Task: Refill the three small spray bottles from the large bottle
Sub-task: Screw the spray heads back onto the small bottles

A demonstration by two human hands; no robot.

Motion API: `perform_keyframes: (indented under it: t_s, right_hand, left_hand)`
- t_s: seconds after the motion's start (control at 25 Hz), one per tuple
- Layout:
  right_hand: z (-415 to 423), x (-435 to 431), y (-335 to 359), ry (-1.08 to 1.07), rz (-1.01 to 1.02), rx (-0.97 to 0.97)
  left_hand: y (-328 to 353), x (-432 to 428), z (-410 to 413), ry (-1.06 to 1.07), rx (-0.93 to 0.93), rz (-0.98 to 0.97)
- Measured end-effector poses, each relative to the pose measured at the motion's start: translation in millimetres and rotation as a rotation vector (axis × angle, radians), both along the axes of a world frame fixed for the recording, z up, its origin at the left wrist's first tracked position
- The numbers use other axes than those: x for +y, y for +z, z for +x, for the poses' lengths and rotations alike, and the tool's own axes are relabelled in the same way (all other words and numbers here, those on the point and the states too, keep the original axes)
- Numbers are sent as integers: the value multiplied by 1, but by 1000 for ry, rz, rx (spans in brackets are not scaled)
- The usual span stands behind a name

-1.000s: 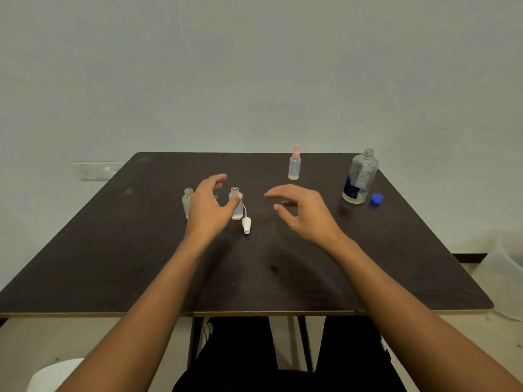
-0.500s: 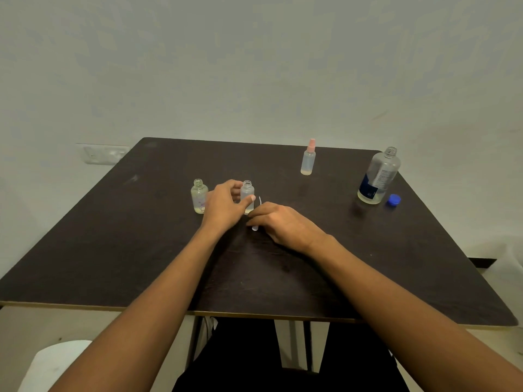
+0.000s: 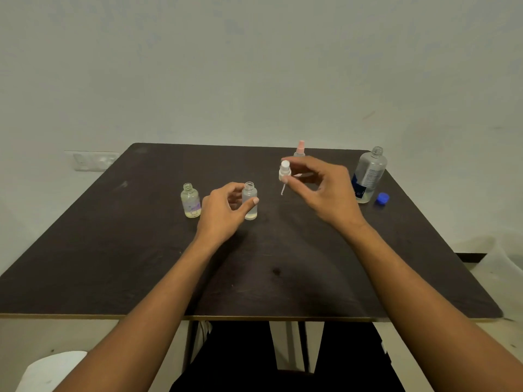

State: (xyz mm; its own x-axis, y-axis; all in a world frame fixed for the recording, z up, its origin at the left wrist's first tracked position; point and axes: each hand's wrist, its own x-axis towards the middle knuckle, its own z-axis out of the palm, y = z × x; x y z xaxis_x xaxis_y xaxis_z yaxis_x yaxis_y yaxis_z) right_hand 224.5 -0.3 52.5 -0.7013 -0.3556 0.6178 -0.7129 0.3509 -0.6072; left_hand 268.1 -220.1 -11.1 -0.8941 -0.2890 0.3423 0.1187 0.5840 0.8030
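On the dark table (image 3: 113,250), my left hand (image 3: 223,210) grips an uncapped clear small bottle (image 3: 250,202) that stands upright. My right hand (image 3: 319,188) pinches a white spray cap (image 3: 284,170) in the air, its thin tube hanging down, to the right of that bottle. A second uncapped small bottle (image 3: 190,200) with a purple label stands left of my left hand. A third small bottle with a pink spray cap (image 3: 300,147) stands at the back, partly hidden by my right hand. The large clear bottle (image 3: 368,174) stands uncapped at the right.
A blue cap (image 3: 382,198) lies beside the large bottle near the table's right edge. A wall socket (image 3: 90,160) sits on the wall at the left. A white round object (image 3: 48,372) shows below the table's front edge at lower left.
My right hand picked the white spray cap up off the table and raised it to the right. My left hand stayed on the clear small bottle.
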Motion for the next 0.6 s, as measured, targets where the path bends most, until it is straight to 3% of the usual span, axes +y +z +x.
perform_keyframes:
  t_s: [0.2, 0.6]
  right_hand:
    - [17, 14, 43, -9, -160, -53]
    - [16, 24, 38, 26, -165, -145]
  left_hand:
    - [16, 36, 18, -72, 46, 53]
    - [24, 61, 27, -142, 68, 77]
